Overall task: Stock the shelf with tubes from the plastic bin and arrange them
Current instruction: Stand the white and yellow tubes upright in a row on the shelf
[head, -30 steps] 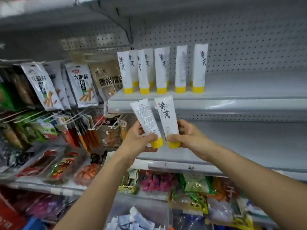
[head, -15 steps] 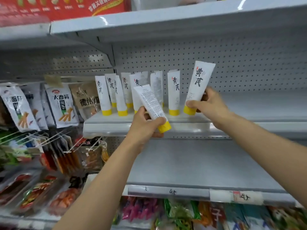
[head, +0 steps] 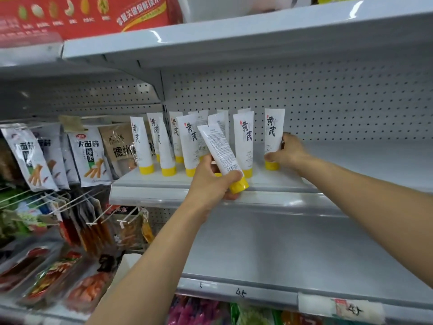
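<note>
Head view: the black characters 黄芪 are printed down the front of the white, yellow-capped standing tubes [head: 141,144], which are grouped cap-down on the left part of the grey shelf [head: 164,184], in front of a perforated back panel. An upright tube [head: 274,132] with the same lettering is placed at the right end of the group, cap down on the shelf, and is gripped low on its body by the right hand [head: 289,153], thumb in front and fingers curled behind. A tilted tube [head: 219,148] is held in front of the group by the left hand [head: 210,179], whose fingers are wrapped round its lower end just above the cap. Its back is turned to the camera, so only fine print and a barcode, too small to read, are shown. Snack packets [head: 90,156] marked 大面筋 辣条 are hung to the left, beside a brown packet [head: 119,146] marked 德州. "45" is handwritten on the lower price rail [head: 241,293]. A red carton [head: 93,12] is stored on top.
</note>
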Demonstrator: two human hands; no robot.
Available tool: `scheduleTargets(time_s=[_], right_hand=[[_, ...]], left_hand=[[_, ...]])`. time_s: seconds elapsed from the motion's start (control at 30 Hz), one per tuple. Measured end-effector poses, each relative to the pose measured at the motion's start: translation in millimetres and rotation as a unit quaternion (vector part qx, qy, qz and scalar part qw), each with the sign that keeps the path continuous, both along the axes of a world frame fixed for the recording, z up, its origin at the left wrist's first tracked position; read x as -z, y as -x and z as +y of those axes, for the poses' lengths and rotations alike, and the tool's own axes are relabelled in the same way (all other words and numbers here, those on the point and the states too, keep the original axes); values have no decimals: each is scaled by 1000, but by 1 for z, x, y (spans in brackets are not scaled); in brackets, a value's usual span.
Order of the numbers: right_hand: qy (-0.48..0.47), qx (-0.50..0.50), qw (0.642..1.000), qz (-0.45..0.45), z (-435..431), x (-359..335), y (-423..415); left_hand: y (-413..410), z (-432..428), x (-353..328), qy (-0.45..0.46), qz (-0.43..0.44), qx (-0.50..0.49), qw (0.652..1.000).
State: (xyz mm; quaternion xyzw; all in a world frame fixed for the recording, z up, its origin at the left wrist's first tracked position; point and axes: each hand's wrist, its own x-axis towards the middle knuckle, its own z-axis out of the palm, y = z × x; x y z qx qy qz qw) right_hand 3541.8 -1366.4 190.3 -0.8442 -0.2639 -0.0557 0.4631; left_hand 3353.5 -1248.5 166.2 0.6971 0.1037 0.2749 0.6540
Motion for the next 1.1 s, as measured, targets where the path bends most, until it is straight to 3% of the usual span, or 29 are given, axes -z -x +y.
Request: scheduleTargets(time_s=[0.33, 0.53, 0.63, 0.7, 0.77, 0.87, 1.1], right_hand=[[24, 11, 1000, -7, 5, -2, -6], [31, 36, 997, 59, -7, -2, 4], [8, 58, 998, 5, -20, -1, 19], [-60, 14, 998, -31, -28, -2, 38], [-97, -88, 991, -11, -33, -3, 63], [-8, -215, 975, 51, -36, -8, 98], [-18, -244, 966, 86, -39, -16, 109]], left_hand=[[-2, 1, 0, 3, 8, -3, 1000], [4, -3, -1, -6, 10, 2, 1000], [9, -6, 1, -17, 7, 3, 1000], [11, -10, 2, -25, 4, 2, 1000], [13, -16, 3, -34, -6, 3, 999], [14, -25, 2, -60, -21, 2, 998], [11, -40, -7, -124, -34, -15, 992]])
